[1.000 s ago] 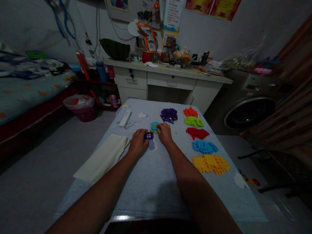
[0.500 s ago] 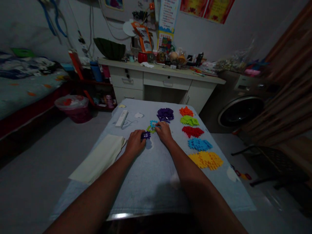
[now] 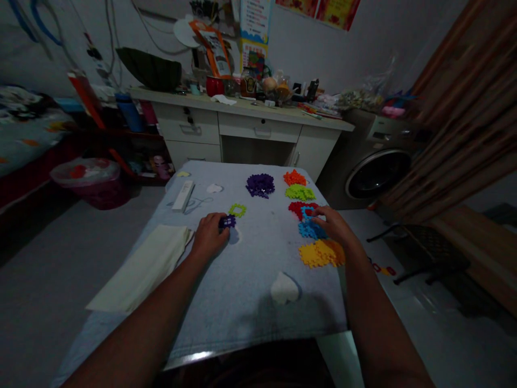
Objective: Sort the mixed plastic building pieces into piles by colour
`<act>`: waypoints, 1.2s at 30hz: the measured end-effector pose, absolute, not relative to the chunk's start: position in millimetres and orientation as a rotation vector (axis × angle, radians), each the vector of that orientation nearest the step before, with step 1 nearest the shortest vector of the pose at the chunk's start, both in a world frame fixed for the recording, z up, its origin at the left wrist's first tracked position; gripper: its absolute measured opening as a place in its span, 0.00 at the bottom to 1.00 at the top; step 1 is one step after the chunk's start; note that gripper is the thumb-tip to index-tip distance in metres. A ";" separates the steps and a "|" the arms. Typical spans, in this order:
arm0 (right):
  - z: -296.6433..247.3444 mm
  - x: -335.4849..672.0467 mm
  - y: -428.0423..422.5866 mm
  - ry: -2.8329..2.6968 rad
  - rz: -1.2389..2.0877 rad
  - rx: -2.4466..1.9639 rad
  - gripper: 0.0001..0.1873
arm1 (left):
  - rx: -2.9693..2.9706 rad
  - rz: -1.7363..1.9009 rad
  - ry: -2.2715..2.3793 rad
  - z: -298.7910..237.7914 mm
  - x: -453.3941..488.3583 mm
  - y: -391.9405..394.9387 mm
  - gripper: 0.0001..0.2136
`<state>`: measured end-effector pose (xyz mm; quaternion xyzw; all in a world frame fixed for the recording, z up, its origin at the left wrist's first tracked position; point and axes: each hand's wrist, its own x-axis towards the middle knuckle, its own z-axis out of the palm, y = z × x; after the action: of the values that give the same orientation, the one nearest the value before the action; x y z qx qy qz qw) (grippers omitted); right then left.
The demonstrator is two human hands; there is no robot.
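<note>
My left hand (image 3: 211, 233) is closed on a purple window-shaped building piece (image 3: 228, 221) at the middle-left of the cloth. A lime-green square frame piece (image 3: 238, 210) lies just beyond it; whether the two are joined I cannot tell. On the right, my right hand (image 3: 332, 222) pinches a light-blue square frame piece (image 3: 307, 212) between thumb and finger, over the border of the red pile (image 3: 295, 208) and the blue pile (image 3: 312, 230). The yellow pile (image 3: 322, 253) is nearer to me, beside my right forearm.
Farther up the cloth-covered table (image 3: 258, 285) are purple (image 3: 260, 185), lime (image 3: 300, 192) and orange (image 3: 294, 177) piles. A white box (image 3: 183, 196) and a folded cream cloth (image 3: 141, 267) lie on the left. Behind stands a cluttered desk (image 3: 258, 116); a washing machine (image 3: 374, 167) is at right.
My right hand has moved right, carrying the light-blue frame piece away from the green one to the coloured piles. My left hand still holds the purple piece. The view has turned right.
</note>
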<state>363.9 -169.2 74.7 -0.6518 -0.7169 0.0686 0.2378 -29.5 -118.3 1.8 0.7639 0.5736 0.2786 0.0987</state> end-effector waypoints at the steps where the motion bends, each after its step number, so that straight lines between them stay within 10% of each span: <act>1: 71.6 372.5 -174.8 -1.930 0.173 -1.812 0.04 | 2.265 0.826 1.689 1.3 -29.7 -117.9 0.19; 19: 66.2 379.2 -198.3 -1.852 -0.019 -2.055 0.12 | 2.284 0.796 1.685 -2.1 -31.4 -114.9 0.19; 36: 22.5 155.0 -117.2 -2.195 0.337 -1.661 0.29 | 2.076 0.948 1.602 6.8 -28.7 -118.1 0.19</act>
<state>155.0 -117.2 22.5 -0.5889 -0.7781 0.1195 0.1831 -28.7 -118.1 6.8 0.7330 0.5655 0.3348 0.1757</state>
